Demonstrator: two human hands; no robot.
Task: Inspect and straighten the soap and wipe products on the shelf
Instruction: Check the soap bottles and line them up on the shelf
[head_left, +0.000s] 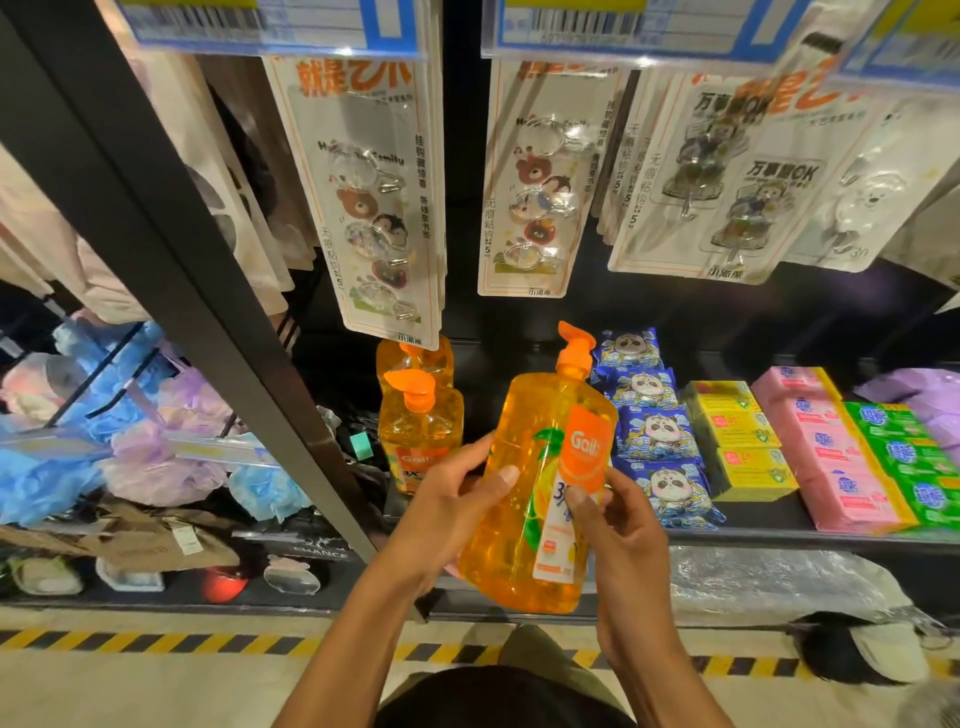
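Observation:
I hold a large orange pump bottle of liquid soap in front of the shelf, tilted slightly right, label facing me. My left hand grips its left side with the thumb across the front. My right hand holds its right side, thumb on the label. Two more orange pump bottles stand on the black shelf behind to the left. Blue panda wipe packs lie in a row to the right of the held bottle.
Yellow soap boxes, pink soap bars and green soap bars fill the shelf's right side. Hook packs hang above. A black upright post divides off bath sponges at left. Striped floor tape runs below.

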